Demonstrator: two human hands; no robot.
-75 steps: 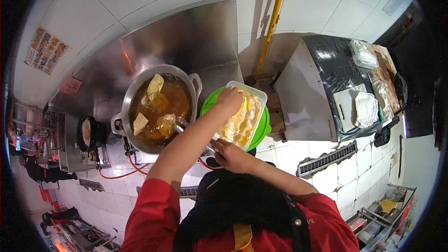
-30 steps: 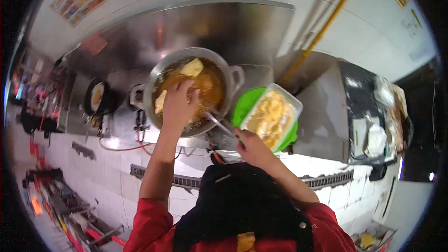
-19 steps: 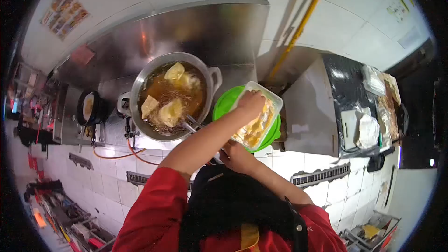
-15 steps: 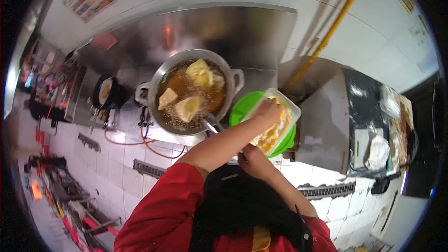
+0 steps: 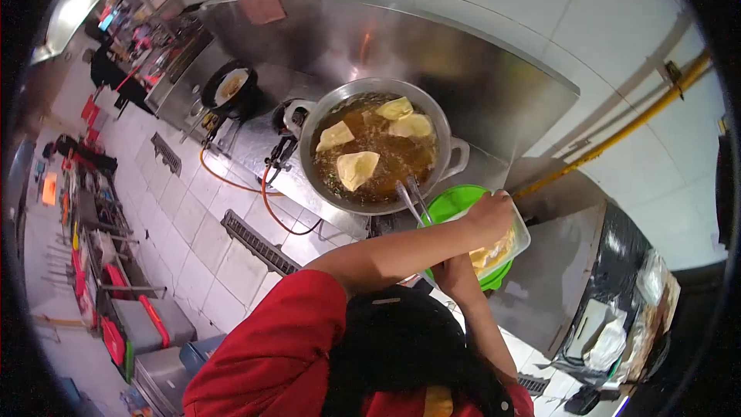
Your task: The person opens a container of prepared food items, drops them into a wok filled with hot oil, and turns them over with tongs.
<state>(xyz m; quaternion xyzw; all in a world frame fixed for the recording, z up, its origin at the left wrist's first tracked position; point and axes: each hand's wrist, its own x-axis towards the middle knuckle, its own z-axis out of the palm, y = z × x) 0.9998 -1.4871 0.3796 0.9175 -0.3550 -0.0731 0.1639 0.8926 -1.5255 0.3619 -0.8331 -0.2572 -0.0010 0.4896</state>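
The left hand (image 5: 490,220) reaches in the white container (image 5: 522,242), where pale yellow pieces of food (image 5: 495,252) are lying. Its fingers are bent down and partly hidden, so I cannot tell if they pinch a piece. The left forearm crosses above the right hand (image 5: 454,272), which is closed around the handle of the metal tongs (image 5: 405,198). The tips of the tongs stand apart, inside the near right edge of the big pot (image 5: 308,150). In this pot, four yellow pieces (image 5: 357,171) lie in bubbling brown oil (image 5: 390,153). The container sits over a green round tub (image 5: 457,198), just beside the pot. A black pan (image 5: 208,93) stands farther left on the metal bench (image 5: 328,214).
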